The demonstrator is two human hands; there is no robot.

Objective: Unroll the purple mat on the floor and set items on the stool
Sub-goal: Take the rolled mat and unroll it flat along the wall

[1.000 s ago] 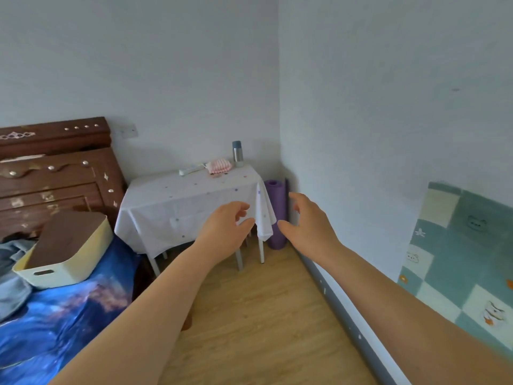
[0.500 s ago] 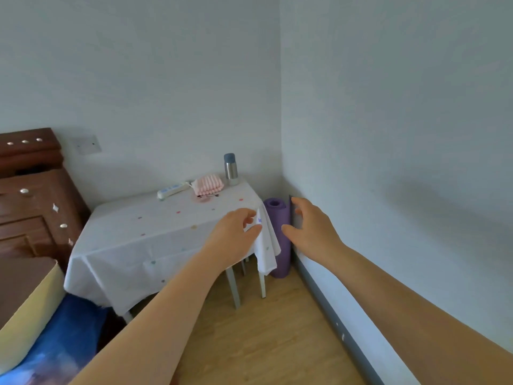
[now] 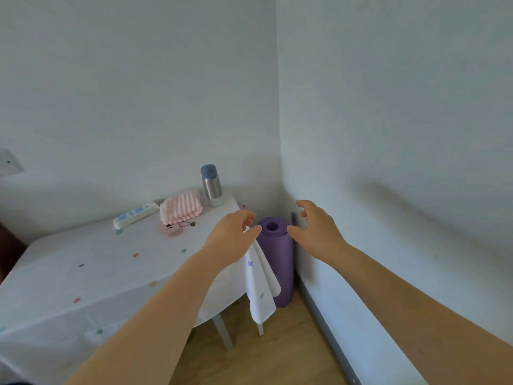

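Both hands out over table corner, rolled mat between them, nothing grasped.

Left hand and right hand: fingers loosely spread, released, flanking top of purple mat. Mat rolled, upright on wood floor in wall corner, just beside white-clothed table. Farther back on table: pink ribbed cloth, power strip, steel bottle near wall.
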